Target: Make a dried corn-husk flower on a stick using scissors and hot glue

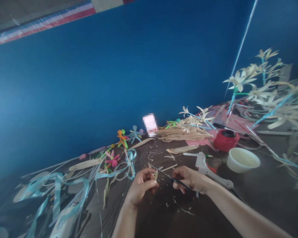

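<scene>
The left hand (pixel 144 183) is pinching a strip (pixel 156 175) and the right hand (pixel 186 178) gripping scissors (pixel 173 180), whose slipping could nick fingers (pixel 152 182).

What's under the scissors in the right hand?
Below the scissors is the dark tabletop, with pale scraps scattered around. The right hand covers part of the scissors and the surface beneath it, so anything lying there can't be seen.

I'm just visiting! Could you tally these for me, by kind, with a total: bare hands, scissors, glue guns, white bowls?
Bare hands: 2, a left hand and a right hand
Scissors: 1, in the right hand
Glue gun: 1
White bowl: 1
Total: 5
</scene>
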The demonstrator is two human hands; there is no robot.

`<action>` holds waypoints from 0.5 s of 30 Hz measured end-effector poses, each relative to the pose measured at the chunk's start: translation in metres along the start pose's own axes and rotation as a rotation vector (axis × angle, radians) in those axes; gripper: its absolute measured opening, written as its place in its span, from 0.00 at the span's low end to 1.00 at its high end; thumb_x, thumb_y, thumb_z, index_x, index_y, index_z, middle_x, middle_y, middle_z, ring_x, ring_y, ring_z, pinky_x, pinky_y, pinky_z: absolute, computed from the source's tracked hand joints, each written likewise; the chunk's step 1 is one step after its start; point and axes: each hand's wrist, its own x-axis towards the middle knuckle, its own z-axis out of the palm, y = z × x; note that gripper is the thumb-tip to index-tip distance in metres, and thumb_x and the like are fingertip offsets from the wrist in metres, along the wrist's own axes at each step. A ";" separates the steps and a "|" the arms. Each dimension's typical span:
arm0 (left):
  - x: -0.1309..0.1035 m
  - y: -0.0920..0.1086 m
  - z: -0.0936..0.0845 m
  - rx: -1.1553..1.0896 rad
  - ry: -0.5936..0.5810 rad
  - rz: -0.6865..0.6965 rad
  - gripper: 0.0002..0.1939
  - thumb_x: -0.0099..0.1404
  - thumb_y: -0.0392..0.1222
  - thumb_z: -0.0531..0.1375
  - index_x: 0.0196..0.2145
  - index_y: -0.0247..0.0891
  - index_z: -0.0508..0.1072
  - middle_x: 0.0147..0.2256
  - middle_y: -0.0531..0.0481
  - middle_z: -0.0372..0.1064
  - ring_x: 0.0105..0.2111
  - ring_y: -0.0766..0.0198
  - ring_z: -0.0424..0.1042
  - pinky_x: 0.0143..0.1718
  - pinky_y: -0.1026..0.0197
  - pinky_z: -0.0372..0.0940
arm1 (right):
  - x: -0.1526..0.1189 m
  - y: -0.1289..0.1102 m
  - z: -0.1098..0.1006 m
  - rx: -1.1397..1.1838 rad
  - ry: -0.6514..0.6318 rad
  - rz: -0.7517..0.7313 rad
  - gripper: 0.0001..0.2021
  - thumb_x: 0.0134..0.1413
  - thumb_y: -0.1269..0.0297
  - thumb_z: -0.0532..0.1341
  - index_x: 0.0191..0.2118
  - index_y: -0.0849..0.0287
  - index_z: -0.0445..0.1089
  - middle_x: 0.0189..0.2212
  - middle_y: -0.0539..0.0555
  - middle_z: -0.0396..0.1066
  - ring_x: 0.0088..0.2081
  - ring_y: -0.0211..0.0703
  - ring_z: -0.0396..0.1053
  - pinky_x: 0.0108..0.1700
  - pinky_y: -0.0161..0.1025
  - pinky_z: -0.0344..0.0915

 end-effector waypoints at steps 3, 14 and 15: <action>0.000 0.001 0.000 -0.001 -0.014 -0.007 0.14 0.48 0.32 0.61 0.35 0.35 0.69 0.20 0.56 0.63 0.17 0.72 0.62 0.16 0.71 0.57 | -0.001 -0.003 0.000 -0.007 -0.003 0.004 0.13 0.38 0.60 0.65 0.24 0.62 0.61 0.15 0.43 0.61 0.16 0.28 0.59 0.20 0.26 0.50; -0.001 0.001 -0.007 -0.003 -0.086 -0.035 0.14 0.48 0.32 0.59 0.36 0.31 0.70 0.18 0.53 0.66 0.13 0.74 0.59 0.14 0.71 0.53 | -0.002 -0.001 -0.003 -0.017 -0.030 0.013 0.13 0.39 0.59 0.65 0.23 0.62 0.63 0.13 0.44 0.63 0.16 0.28 0.58 0.19 0.26 0.49; -0.001 0.001 -0.007 -0.004 -0.095 -0.039 0.14 0.48 0.32 0.59 0.36 0.31 0.70 0.18 0.53 0.66 0.13 0.74 0.59 0.14 0.72 0.52 | -0.002 -0.001 -0.004 -0.013 -0.042 0.009 0.13 0.39 0.59 0.65 0.24 0.63 0.63 0.13 0.44 0.63 0.16 0.28 0.58 0.20 0.26 0.49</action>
